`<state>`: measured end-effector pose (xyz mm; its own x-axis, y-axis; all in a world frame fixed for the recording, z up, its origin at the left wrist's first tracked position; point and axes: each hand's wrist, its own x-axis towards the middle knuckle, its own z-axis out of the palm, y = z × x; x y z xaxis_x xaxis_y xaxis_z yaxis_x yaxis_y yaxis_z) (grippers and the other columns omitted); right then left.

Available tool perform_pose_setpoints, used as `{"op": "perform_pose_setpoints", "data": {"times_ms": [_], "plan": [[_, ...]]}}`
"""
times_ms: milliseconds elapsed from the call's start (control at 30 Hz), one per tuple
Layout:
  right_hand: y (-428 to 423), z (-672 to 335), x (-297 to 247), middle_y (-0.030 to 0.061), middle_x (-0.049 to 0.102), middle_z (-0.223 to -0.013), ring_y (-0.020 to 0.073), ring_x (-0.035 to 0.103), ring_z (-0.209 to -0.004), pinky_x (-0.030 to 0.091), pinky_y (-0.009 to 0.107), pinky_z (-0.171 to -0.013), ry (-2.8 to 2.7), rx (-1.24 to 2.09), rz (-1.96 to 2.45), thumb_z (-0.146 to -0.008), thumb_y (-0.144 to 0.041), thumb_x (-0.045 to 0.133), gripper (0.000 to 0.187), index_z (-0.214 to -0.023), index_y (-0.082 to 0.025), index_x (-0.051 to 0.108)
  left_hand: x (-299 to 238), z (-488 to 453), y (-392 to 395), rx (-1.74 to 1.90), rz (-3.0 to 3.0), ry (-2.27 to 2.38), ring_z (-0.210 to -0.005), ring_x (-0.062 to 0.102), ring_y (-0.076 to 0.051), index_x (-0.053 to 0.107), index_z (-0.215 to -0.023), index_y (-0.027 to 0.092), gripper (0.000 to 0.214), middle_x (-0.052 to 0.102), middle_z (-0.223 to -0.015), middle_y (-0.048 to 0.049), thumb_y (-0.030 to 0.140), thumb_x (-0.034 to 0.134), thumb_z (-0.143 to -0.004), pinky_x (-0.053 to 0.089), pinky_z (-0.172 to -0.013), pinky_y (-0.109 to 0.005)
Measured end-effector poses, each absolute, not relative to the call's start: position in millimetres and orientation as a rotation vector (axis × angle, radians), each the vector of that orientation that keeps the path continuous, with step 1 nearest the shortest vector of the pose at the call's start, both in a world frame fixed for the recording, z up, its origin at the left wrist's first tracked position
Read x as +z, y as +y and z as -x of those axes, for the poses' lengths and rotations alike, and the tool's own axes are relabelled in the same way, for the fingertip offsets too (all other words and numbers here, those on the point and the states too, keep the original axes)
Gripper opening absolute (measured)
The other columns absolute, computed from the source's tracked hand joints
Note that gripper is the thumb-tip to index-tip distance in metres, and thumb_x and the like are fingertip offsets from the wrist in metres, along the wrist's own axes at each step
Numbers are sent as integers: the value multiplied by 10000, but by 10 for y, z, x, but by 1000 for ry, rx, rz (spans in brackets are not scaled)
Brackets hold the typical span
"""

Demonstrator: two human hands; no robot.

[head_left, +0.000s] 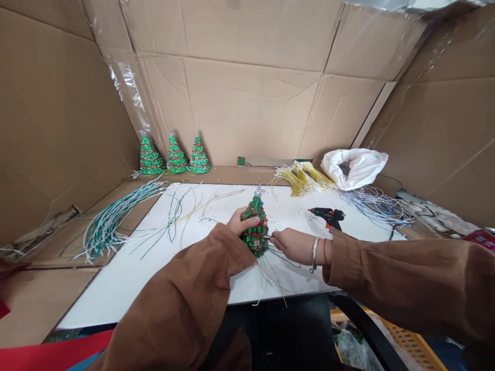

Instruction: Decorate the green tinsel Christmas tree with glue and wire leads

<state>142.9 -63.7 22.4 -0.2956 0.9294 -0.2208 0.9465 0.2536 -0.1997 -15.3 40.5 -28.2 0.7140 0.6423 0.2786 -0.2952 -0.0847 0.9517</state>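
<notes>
My left hand is wrapped round a small green beaded Christmas tree with red trim, held upright over the white board. At the tree's right side my right hand pinches a thin wire or strand. A silver bangle and a red thread circle that wrist. Loose yellow and dark wires trail from under the tree toward the board's front edge.
Three finished green trees stand at the back left. A bundle of green-white wires lies left, yellow wires and a white plastic bag at the back right, a black glue gun and silver wires to the right. Cardboard walls surround everything.
</notes>
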Motion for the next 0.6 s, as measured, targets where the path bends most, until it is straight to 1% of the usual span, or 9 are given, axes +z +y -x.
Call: {"op": "perform_pose_setpoints", "data": {"times_ms": [67, 100, 167, 300, 433, 600], "plan": [[-705, -1389, 199, 138, 658, -778, 210, 641, -708, 417, 275, -586, 2386, -56, -1759, -918, -175, 321, 252, -952, -111, 562, -280, 143, 388, 830, -1459, 314, -689, 595, -178, 634, -801, 99, 426, 628, -738, -72, 475, 720, -620, 489, -669, -313], [-735, -1369, 189, 153, 669, -795, 231, 660, -732, 430, 283, -585, 2346, 57, -1729, -902, -125, 316, 254, -992, -103, 553, -277, 138, 378, 854, -1461, 329, -691, 596, -177, 635, -801, 100, 423, 629, -739, -70, 471, 724, -617, 490, -670, -311], [-779, -1324, 182, 167, 678, -819, 235, 678, -765, 452, 278, -592, 2300, 173, -1700, -874, -57, 312, 270, -1003, -95, 546, -270, 133, 360, 894, -1461, 354, -698, 598, -178, 636, -796, 103, 425, 630, -741, -68, 474, 729, -610, 491, -675, -312], [-791, -1237, 285, 188, 680, -833, 209, 686, -809, 475, 245, -631, 2281, 215, -1687, -872, -54, 341, 246, -983, -77, 559, -260, 148, 396, 873, -1459, 353, -703, 599, -181, 649, -791, 97, 438, 633, -736, -73, 483, 734, -601, 493, -690, -320], [-693, -1201, 478, 172, 692, -820, 223, 688, -839, 493, 266, -658, 2334, 172, -1627, -858, -93, 405, 214, -952, -94, 597, -254, 184, 509, 836, -1370, 326, -705, 612, -198, 659, -804, 89, 457, 640, -734, -85, 483, 737, -588, 499, -697, -342], [-587, -1208, 500, 152, 698, -789, 252, 694, -803, 496, 300, -608, 2398, 213, -1649, -872, -120, 381, 238, -931, -113, 612, -261, 201, 580, 864, -1311, 345, -700, 617, -203, 655, -817, 86, 435, 649, -748, -96, 460, 724, -608, 499, -675, -344]]}}
